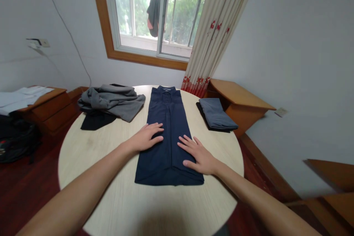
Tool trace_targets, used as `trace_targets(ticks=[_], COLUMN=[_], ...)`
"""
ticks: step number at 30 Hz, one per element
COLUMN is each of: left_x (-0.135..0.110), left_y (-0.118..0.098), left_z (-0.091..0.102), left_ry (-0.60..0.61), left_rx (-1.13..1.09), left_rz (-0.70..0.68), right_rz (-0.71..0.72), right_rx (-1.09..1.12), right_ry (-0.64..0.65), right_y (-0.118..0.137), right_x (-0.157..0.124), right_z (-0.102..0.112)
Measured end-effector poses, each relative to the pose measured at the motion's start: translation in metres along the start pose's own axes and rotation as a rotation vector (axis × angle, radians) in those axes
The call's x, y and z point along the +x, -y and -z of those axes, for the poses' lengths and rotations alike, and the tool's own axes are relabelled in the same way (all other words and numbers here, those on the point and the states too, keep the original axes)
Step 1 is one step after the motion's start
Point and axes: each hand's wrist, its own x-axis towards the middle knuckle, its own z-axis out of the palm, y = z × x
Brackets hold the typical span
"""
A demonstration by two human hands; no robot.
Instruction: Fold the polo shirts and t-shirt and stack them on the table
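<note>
a pair of dark blue pants [168, 118] lies flat on the round table [127, 206], in the middle, with the waist at the far end and the leg ends toward the person. the button front faces up, and the two legs lie side by side with a long crease between them.

the left hand [148, 136] rests palm down on the left edge of the pants, about halfway along, fingers spread wide and closed on nothing. the right hand [199, 156] lies on the right leg, nearer the leg ends, also flat and spread, gripping nothing.

to the left of the pants, near the waist, sits a loose heap of gray clothes [116, 99], with a black cloth [96, 120] sticking out under it. to the right, well apart from the pants, a folded gray garment [217, 112] lies on top of a black one [205, 118].

beyond the table are a window [179, 22] and a pale curtain [212, 25] with red flowers. a wooden desk [243, 96] stands just behind the folded clothes; at the far left, papers [24, 96] lie on a wooden cabinet [51, 112].
</note>
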Motion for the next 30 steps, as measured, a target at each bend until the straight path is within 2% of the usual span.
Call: trace_targets(ticks=[3,6,10,12,15,19,22,25,27,30], left_x=[0.001,0.002,0.004,0.005,0.002,-0.012,-0.026,-0.034,-0.035,-0.032], left_y=[0.009,0.014,0.019,0.023,0.032,0.048,0.055,0.049,0.039,0.023], left_z=[0.002,0.003,-0.002,-0.004,-0.004,0.012,0.027,0.037,0.039,0.040], left_ry=[-0.027,-0.053,-0.070,-0.058,0.008,0.198,0.298,0.313,0.304,0.305], left_rx=[0.019,0.022,0.010,0.013,0.022,0.005,-0.017,0.011,0.046,0.071], left_rz=[0.004,0.019,0.025,0.047,0.079,0.103,0.096,0.108,0.106,0.055], right_rz=[0.060,0.082,0.011,-0.036,-0.031,0.061,0.050,-0.082,-0.138,-0.122], right_rx=[0.034,0.074,0.069,0.035,-0.005,0.016,0.083,0.087,0.050,0.040], right_ry=[0.051,0.083,-0.044,-0.090,-0.042,0.044,-0.011,-0.203,-0.288,-0.264], right_y=[0.024,0.032,0.022,0.015,0.016,0.021,0.007,-0.026,-0.047,-0.064], right_x=[-0.028,-0.033,0.001,0.024,0.046,0.042,0.030,0.023,0.021,0.018], right_z=[-0.001,0.009,0.025,0.025,0.012,-0.006,-0.007,-0.002,0.001,0.004])
